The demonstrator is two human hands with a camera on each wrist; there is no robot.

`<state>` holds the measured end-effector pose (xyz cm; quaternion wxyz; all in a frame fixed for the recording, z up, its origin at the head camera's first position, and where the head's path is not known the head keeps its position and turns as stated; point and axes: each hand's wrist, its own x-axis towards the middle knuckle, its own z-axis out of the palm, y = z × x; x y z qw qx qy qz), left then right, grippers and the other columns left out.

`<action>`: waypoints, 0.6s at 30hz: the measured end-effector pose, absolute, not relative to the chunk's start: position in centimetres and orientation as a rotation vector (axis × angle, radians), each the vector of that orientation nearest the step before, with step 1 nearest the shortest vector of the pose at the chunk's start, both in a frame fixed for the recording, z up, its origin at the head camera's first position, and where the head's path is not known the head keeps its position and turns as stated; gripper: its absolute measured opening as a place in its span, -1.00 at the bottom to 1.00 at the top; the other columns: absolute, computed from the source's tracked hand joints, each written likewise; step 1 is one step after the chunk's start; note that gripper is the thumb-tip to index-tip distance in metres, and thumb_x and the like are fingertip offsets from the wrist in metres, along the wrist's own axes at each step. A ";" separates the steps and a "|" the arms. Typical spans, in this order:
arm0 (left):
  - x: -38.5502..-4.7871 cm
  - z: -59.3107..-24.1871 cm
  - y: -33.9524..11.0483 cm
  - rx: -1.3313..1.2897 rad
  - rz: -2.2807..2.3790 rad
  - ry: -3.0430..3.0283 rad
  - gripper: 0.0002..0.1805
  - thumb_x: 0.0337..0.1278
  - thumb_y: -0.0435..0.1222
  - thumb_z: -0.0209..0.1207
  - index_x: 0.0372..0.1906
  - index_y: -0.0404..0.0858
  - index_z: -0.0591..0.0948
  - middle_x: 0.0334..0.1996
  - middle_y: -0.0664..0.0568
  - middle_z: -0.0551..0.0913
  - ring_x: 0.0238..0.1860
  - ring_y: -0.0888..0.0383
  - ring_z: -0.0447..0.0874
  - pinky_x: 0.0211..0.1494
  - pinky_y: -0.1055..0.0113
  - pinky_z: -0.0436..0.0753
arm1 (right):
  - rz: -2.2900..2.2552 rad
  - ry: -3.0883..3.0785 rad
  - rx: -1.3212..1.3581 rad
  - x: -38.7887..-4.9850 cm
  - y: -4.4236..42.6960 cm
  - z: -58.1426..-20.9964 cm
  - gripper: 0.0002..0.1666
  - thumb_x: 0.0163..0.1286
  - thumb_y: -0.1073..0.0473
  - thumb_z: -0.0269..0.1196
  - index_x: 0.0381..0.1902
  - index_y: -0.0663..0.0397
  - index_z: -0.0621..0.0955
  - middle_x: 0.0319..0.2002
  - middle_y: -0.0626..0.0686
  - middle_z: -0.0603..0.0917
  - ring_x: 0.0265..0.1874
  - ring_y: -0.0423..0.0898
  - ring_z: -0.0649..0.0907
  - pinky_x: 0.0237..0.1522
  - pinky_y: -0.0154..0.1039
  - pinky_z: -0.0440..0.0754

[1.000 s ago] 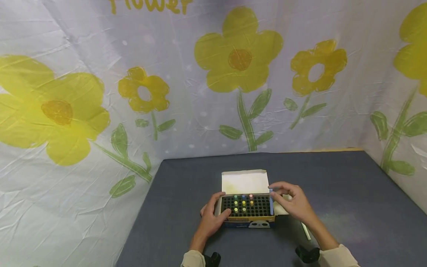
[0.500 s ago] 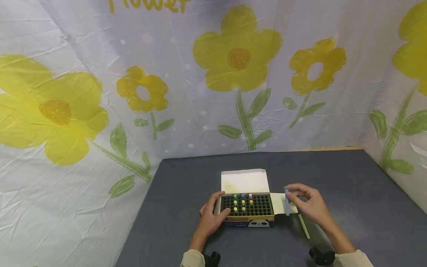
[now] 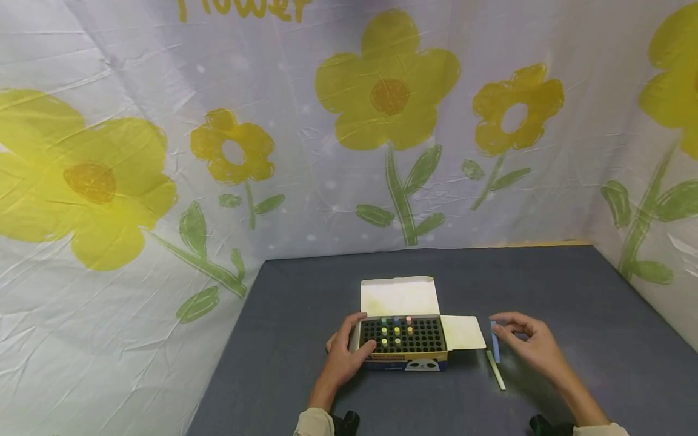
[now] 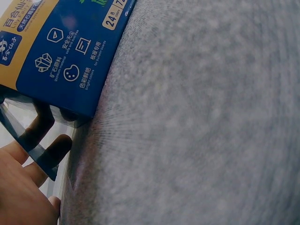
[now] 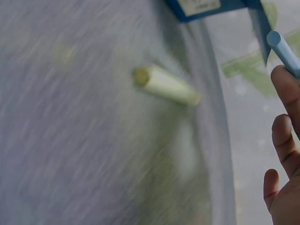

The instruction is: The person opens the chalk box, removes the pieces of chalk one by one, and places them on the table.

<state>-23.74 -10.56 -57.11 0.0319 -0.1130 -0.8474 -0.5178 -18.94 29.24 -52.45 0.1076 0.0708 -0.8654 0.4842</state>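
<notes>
A chalk box (image 3: 389,365) stands with its lid folded back and a side flap out to the right. Several coloured chalk ends show in its black holed insert (image 3: 428,339). My left hand (image 3: 342,357) grips the box's left end, thumb at the front corner and fingers towards the back. To the right of the flap, my right hand (image 3: 531,342) pinches a light blue chalk stick (image 3: 495,344) near its top, the stick pointing down. A pale yellow-green chalk stick (image 3: 496,371) lies on the table beside it; the right wrist view shows that yellow-green stick (image 5: 168,86) blurred.
The dark grey table (image 3: 305,290) runs back to a white cloth (image 3: 305,181) printed with yellow flowers. The open white lid (image 3: 398,295) stands up behind the insert, and the side flap (image 3: 462,333) juts out to the right.
My right hand has carried the blue chalk stick from the box's right edge, across the flap, to the right beside the yellow-green stick. My left hand has stayed on the box.
</notes>
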 end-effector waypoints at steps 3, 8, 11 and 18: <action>-23.7 -57.0 -10.6 -0.349 -1.600 -2.608 -0.38 0.23 0.00 0.31 0.39 0.30 0.41 0.36 0.03 0.51 0.38 -0.18 0.29 0.32 -0.37 0.15 | 1.420 -2.611 0.186 -18.7 29.9 -52.9 -0.66 0.50 0.10 0.26 0.12 0.15 0.66 -0.40 -0.10 0.76 -0.20 -0.44 0.64 -0.03 0.24 0.60; -23.7 -56.9 -10.5 -0.333 -1.612 -2.613 -0.38 0.23 0.01 0.31 0.38 0.31 0.41 0.37 0.04 0.51 0.41 -0.20 0.25 0.33 -0.37 0.14 | 1.357 -2.664 0.216 -18.5 30.6 -53.7 -0.71 0.46 0.14 0.30 0.06 0.16 0.69 -0.42 -0.12 0.75 -0.36 -0.30 0.70 -0.18 -0.18 0.64; -23.6 -56.9 -10.5 -0.315 -1.616 -2.618 -0.37 0.22 0.02 0.32 0.38 0.32 0.42 0.35 0.03 0.52 0.42 -0.23 0.21 0.31 -0.38 0.18 | 1.332 -2.677 0.233 -18.4 30.8 -54.0 -0.74 0.45 0.15 0.31 0.01 0.17 0.69 -0.46 -0.15 0.74 -0.39 -0.31 0.70 -0.26 -0.31 0.59; -23.6 -56.9 -10.5 -0.329 -1.609 -2.622 -0.37 0.23 0.01 0.31 0.39 0.31 0.40 0.33 0.03 0.53 0.35 -0.16 0.33 0.34 -0.35 0.12 | 1.316 -2.703 0.270 -18.3 30.9 -54.7 -0.79 0.42 0.15 0.34 -0.07 0.13 0.70 -0.59 -0.20 0.66 -0.54 -0.29 0.61 0.19 0.13 0.45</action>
